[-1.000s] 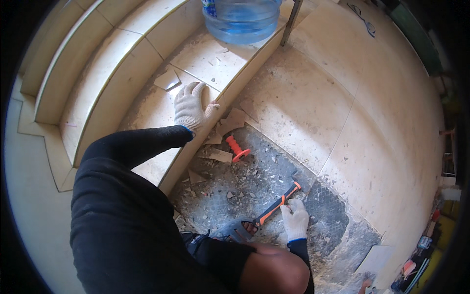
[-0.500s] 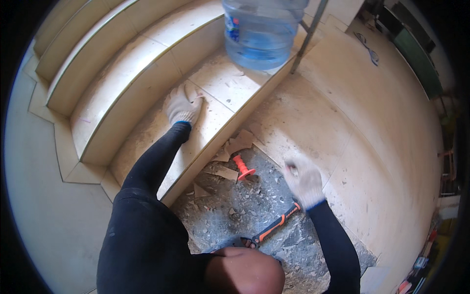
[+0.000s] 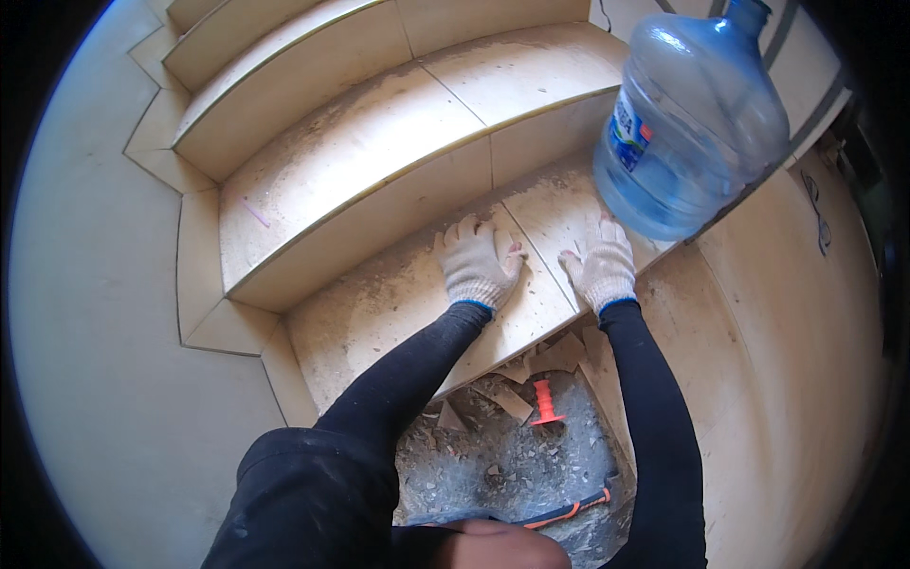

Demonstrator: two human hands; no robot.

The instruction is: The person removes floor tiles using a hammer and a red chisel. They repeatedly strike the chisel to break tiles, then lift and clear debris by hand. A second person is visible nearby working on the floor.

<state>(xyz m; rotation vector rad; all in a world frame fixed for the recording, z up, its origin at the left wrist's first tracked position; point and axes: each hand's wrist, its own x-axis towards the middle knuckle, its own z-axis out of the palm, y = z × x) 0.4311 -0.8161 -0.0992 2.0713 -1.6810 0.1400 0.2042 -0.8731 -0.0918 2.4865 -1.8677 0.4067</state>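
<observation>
My left hand [image 3: 479,264], in a pale knit glove with a blue cuff, lies flat on the lowest tiled step [image 3: 379,332] with its fingers spread. To its right my right hand [image 3: 604,261], gloved alike, rests on the same step, fingers stretched out. Both hands hold nothing. Just beyond the right fingertips stands a big clear-blue water jug [image 3: 697,123]. Below the step, on broken-up floor, sits an orange-red flanged hand grip [image 3: 544,398]. Nearer me lies an orange and black tool handle [image 3: 569,513], its far part hidden by my body.
Curved tiled stairs [image 3: 351,180] rise ahead. Sharp tile shards [image 3: 502,396] and rubble [image 3: 493,465] cover the grey patch of floor below the step edge. A metal railing bar [image 3: 815,114] runs behind the jug. Dark glasses [image 3: 817,213] lie on the floor at far right.
My right hand has moved from above the broken floor forward onto the step, its fingers now outstretched. My left hand stays on the step. The view has shifted, bringing the stairs and whole jug in.
</observation>
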